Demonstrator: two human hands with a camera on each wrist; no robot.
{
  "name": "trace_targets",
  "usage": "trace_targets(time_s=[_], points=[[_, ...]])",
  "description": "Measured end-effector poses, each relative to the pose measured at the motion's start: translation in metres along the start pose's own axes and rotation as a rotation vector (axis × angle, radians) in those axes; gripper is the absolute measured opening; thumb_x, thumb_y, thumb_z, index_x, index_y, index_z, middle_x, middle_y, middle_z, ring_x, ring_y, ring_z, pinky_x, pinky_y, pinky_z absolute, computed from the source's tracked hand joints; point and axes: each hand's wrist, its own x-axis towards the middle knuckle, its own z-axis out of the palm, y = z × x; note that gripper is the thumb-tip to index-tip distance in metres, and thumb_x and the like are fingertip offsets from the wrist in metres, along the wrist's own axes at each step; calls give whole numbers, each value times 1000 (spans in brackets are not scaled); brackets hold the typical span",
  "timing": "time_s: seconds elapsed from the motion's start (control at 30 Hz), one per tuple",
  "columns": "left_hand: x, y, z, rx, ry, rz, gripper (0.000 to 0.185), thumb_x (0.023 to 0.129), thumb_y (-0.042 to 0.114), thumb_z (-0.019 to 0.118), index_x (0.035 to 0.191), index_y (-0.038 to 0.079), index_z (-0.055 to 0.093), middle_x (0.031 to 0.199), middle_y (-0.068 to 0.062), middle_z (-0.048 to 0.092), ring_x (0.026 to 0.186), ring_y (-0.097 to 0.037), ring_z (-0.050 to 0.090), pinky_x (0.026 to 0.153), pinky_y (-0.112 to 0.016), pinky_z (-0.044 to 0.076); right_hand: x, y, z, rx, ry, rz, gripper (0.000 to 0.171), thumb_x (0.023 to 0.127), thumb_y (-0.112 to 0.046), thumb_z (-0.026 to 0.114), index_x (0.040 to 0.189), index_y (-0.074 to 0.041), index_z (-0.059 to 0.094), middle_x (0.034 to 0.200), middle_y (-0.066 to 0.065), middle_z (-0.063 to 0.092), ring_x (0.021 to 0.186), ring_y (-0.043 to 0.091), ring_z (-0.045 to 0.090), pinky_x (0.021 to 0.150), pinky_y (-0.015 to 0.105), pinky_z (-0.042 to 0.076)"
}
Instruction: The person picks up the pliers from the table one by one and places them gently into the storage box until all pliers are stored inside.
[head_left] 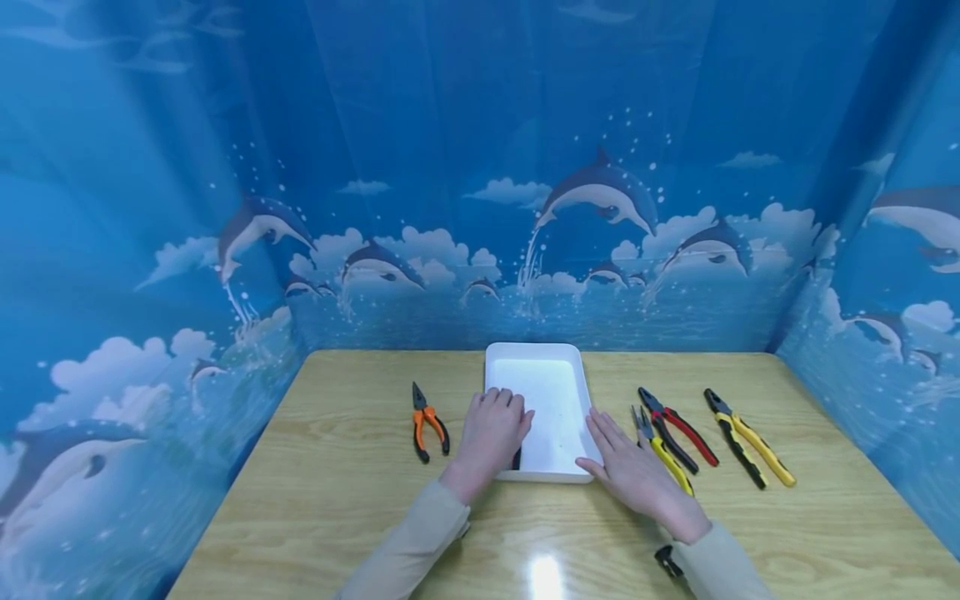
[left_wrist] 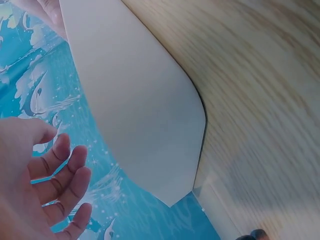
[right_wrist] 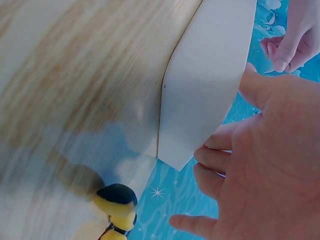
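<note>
I view wood-grain bench (head_left: 300,500) | dolphin-print backdrop (head_left: 450,167), behind | orange-handled pliers (head_left: 424,412), left | red-handled pliers (head_left: 661,412), right | yellow-handled pliers (head_left: 759,443), far right

Blue dolphin-print backdrop (head_left: 450,108) behind and beside wood-grain table (head_left: 300,517); white glare (head_left: 546,577) on near part.

The head view is bright and mostly sharp, with a burnt-out patch of glare low in the frame on the counter (head_left: 352,433) and a near-white, glowing floor in the tray (head_left: 555,408). The curtain (head_left: 450,100) darkens in its right-hand corner. Both wrist views look dimmer and softer.
</note>
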Motion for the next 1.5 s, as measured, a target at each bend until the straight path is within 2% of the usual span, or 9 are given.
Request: trace_targets(time_s=[0.23,0.5,0.7,0.87,1.03,1.17,1.23,1.37,1.5], points=[[-1,-3,-6,-5,-65,-48,26,100,42,63,95,18,72,87,3,69,84,-17,64,77,-34,54,0,0,-1,4,-4,3,74,105,-48,48,157,1,31,165,20,24,150,42,26,113,76,21],[-6,-18,-7,-3,-64,-91,24,98,37,66,100,15,74,88,0,71,82,-18,65,74,-35,53,0,-1,-1,16,-14,6,73,105,-47,48,157,1,29,165,20,23,150,42,25,113,76,20],[-12,-37,-1,4,-77,-196,23,95,36,71,97,13,72,92,-4,70,89,-23,66,79,-40,55,1,1,0,22,-19,5,75,105,-49,46,157,2,29,165,21,22,150,42,24,113,76,19],[-18,-53,4,-24,-120,-303,26,96,36,70,104,12,69,100,-7,68,97,-26,65,86,-45,54,2,2,0,27,-23,11,75,105,-49,46,158,1,28,166,21,22,150,42,24,113,76,19],[-31,-67,8,16,-67,-377,34,92,34,74,109,5,68,100,-14,69,93,-31,66,83,-47,54,2,0,0,33,-32,7,75,105,-50,46,158,2,28,166,21,21,150,43,24,113,76,18],[-43,-76,7,58,-23,-396,39,90,34,77,105,-1,67,94,-18,68,86,-34,66,74,-47,54,1,0,-1,27,-31,10,75,105,-48,47,158,1,28,166,21,21,151,42,23,114,75,18],[-46,-79,6,62,-45,-402,42,90,35,77,105,-3,66,94,-20,68,85,-34,66,72,-47,54,1,-1,-2,25,-25,10,74,106,-47,47,158,1,28,166,20,21,151,42,23,114,75,18],[-50,-83,4,57,-141,-437,50,90,40,75,105,-7,67,95,-22,66,86,-34,64,72,-48,53,1,0,-3,27,-21,9,74,105,-47,47,158,1,28,166,20,21,151,42,23,114,75,19],[-52,-85,3,35,-234,-481,56,90,46,74,97,-8,69,88,-20,64,82,-34,64,74,-50,53,1,0,-2,29,-30,9,75,105,-49,46,158,1,28,166,21,21,151,42,23,114,76,19]])
